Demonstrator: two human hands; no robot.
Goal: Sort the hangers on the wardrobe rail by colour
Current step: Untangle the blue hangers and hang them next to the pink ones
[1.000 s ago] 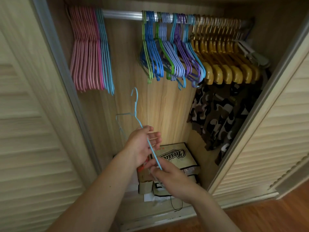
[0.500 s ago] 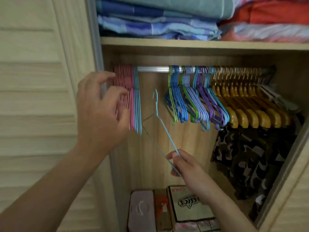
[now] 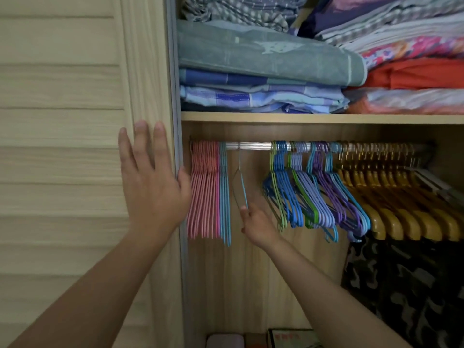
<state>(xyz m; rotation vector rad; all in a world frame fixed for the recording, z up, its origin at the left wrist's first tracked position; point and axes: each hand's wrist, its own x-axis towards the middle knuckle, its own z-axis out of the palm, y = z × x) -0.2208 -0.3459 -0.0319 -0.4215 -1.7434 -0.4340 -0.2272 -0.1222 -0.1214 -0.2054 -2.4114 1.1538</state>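
Two hands are up: the right hand (image 3: 256, 223) pinches a light blue hanger (image 3: 243, 189) rising from its fingers to the rail (image 3: 253, 146), just beside the pink hangers (image 3: 204, 192); the left hand (image 3: 153, 182) lies flat, fingers straight, on the wardrobe door (image 3: 75, 121).

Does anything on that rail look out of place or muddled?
Yes. The middle bunch is muddled: green, blue, lilac, purple and light blue hangers interleaved, unlike the tidy pink group at the left. One light blue hanger hangs alone in the gap, its lower end in the right hand.
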